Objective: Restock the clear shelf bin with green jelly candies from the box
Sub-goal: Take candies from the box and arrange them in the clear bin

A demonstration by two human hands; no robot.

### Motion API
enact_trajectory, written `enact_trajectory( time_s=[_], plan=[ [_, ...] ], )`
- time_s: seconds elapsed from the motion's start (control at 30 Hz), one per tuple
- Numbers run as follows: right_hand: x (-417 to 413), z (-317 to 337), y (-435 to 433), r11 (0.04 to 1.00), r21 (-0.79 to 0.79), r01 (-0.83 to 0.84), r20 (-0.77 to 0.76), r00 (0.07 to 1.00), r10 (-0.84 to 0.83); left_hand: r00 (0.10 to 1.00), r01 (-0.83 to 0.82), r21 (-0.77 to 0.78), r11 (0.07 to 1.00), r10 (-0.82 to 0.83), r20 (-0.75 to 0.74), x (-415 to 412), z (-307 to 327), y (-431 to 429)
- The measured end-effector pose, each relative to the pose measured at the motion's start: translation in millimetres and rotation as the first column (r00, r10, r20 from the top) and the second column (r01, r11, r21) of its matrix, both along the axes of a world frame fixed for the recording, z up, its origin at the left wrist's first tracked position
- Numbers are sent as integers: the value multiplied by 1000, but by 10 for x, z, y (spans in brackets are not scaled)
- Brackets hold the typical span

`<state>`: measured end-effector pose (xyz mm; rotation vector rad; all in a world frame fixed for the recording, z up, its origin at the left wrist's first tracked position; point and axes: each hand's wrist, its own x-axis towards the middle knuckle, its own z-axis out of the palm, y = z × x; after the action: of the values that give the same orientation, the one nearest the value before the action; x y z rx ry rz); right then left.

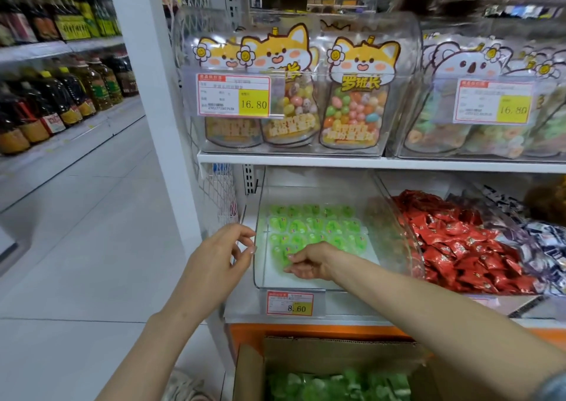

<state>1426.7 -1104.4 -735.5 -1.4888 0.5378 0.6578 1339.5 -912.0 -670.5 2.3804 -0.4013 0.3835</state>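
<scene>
Restocking a clear bin (275,287) on the lower shelf (242,308). The jelly candies (315,226) lie in flat, even rows across the back and middle of the bin's floor, and the front strip is bare. More of them lie loose in the open box (337,351) on the floor below the shelf.

The right hand (306,264) reaches into the bin with its fingers (294,270) curled on a candy at the front of the rows. The left hand (220,256) sits at the bin's left wall with its fingers curled; whether they pinch the wall or only touch it cannot be told.

Handling: each candy appears to be a small sealed cup, probably light, slightly yielding and smooth-skinned. It is best taken by its rim or opposite sides between thumb and fingertips, without squeezing.

Surroundings: the bin's floor is smooth and white and its walls are transparent, so edges are easy to misjudge. A price tag (289,302) hangs on the front. A bin of red packets (459,247) stands just beside it, bagged sweets fill the shelf above, and bottles (61,94) line the aisle to the left.
</scene>
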Motion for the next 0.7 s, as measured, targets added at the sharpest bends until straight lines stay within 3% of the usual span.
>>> enact_trajectory(
  time_s=[0.23, 0.47, 0.7],
  plan=[
    [-12, -66, 146, 993, 81, 81, -79, 994, -74, 999, 5, -39, 999, -3, 50, 24, 52, 20],
    [-1, -11, 120, 988, 155, -11, -198, 979, 42, 998, 16, -23, 1000, -15, 62, 10, 61, 21],
    [9, -44, 145, 987, 147, 69, -137, 989, -49, 997, 38, -12, 999, -37, 70, 5, 67, -22]
  ],
)
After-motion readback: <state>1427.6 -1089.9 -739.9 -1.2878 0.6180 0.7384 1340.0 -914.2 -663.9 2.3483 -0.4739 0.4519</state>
